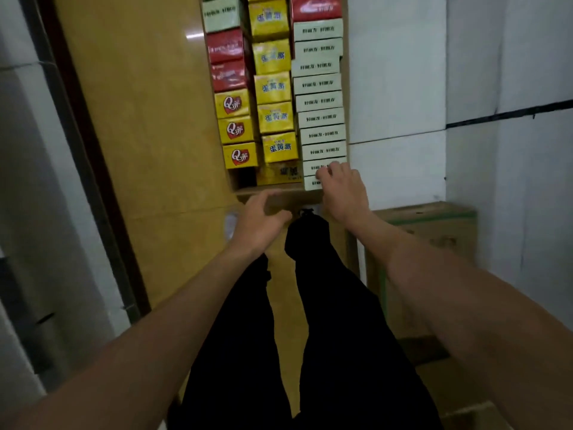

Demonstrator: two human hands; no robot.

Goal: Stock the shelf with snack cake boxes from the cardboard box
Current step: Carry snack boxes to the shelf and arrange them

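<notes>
At the far left of the open cardboard box [280, 193], which sat on the floor ahead of the person's dark-trousered legs [325, 305], a row of red and yellow Q-marked boxes [239, 129] stood packed on edge, with a dark gap at its near end. The left hand [259, 223] hovered just over the box's near rim, fingers spread and loosely curved, holding nothing. The middle row held yellow boxes [274, 117]. Rightmost ran the pale green snack cake boxes [321, 117], tight together; the right hand [341, 189] lay on the nearest ones, fingertips [324, 173] curled over their top edges, though whether they were truly pinching one could not be told. No shelf was in view. Packed so tightly, a box might have stuck or dragged its neighbour up, and a shallow fingertip hold could have slipped. A second carton [434, 231] stood right.
</notes>
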